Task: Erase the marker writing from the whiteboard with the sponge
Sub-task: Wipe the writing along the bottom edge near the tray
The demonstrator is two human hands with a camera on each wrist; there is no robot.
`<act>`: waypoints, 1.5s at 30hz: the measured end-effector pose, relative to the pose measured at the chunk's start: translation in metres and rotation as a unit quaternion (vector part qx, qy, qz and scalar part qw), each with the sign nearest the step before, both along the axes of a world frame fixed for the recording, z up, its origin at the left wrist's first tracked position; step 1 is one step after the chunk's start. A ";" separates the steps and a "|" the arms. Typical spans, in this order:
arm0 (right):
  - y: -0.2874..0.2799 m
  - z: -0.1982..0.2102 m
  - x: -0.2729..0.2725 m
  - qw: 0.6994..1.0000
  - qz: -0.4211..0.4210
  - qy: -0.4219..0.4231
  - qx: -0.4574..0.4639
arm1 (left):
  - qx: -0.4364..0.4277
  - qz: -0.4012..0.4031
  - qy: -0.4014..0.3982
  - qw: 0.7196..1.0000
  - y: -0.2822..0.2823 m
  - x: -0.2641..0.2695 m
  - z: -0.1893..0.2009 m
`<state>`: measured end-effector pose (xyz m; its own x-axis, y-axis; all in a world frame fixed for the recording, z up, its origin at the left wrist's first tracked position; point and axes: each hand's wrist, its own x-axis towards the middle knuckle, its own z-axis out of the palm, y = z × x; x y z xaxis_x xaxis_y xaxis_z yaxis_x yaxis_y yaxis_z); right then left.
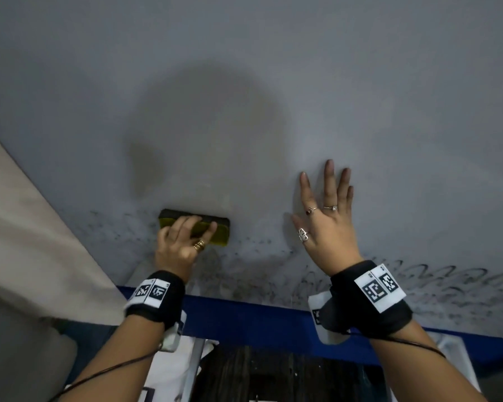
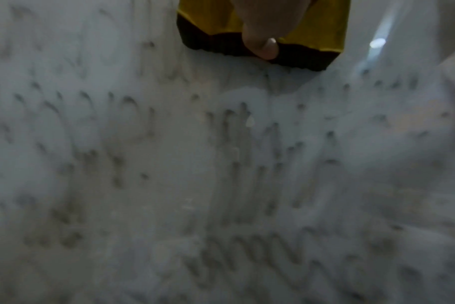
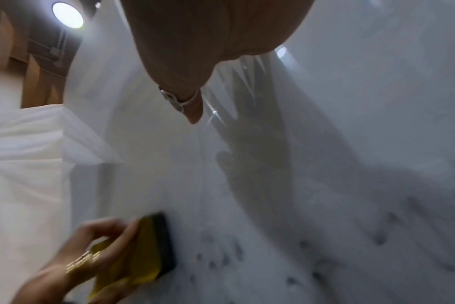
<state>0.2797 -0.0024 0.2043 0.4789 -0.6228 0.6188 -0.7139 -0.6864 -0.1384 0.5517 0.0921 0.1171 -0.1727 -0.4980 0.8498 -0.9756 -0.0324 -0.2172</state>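
A large whiteboard [image 1: 273, 97] fills the head view, its upper part wiped to a grey haze. Smeared black marker writing [image 1: 436, 282] runs along its lower band, and the same smeared marker writing [image 2: 234, 164] shows in the left wrist view. My left hand [image 1: 183, 236] grips a yellow sponge [image 1: 215, 230] with a dark scrubbing face and presses it against the board at lower left. The sponge [image 2: 312, 24] appears with a fingertip across it, and the sponge [image 3: 153, 253] also shows in the right wrist view. My right hand [image 1: 328, 204] lies flat on the board with fingers spread, holding nothing.
A blue frame [image 1: 244, 317] runs along the board's bottom edge. A beige wall [image 1: 26, 227] meets the board on the left. Below the frame are white fittings and a dark wooden surface [image 1: 273, 372]. A round ceiling light [image 3: 68, 14] shines at upper left.
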 end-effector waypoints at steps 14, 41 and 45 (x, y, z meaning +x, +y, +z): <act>0.014 0.004 0.077 0.996 0.009 0.021 -0.084 | -0.035 -0.014 -0.014 0.999 -0.016 -0.009 -0.005; 0.059 -0.004 0.268 0.995 -0.029 0.013 -0.094 | -0.086 0.061 0.707 0.699 0.059 0.197 -0.017; 0.064 -0.005 0.272 0.995 -0.038 0.008 -0.095 | -0.036 0.038 0.619 0.784 0.061 0.192 -0.024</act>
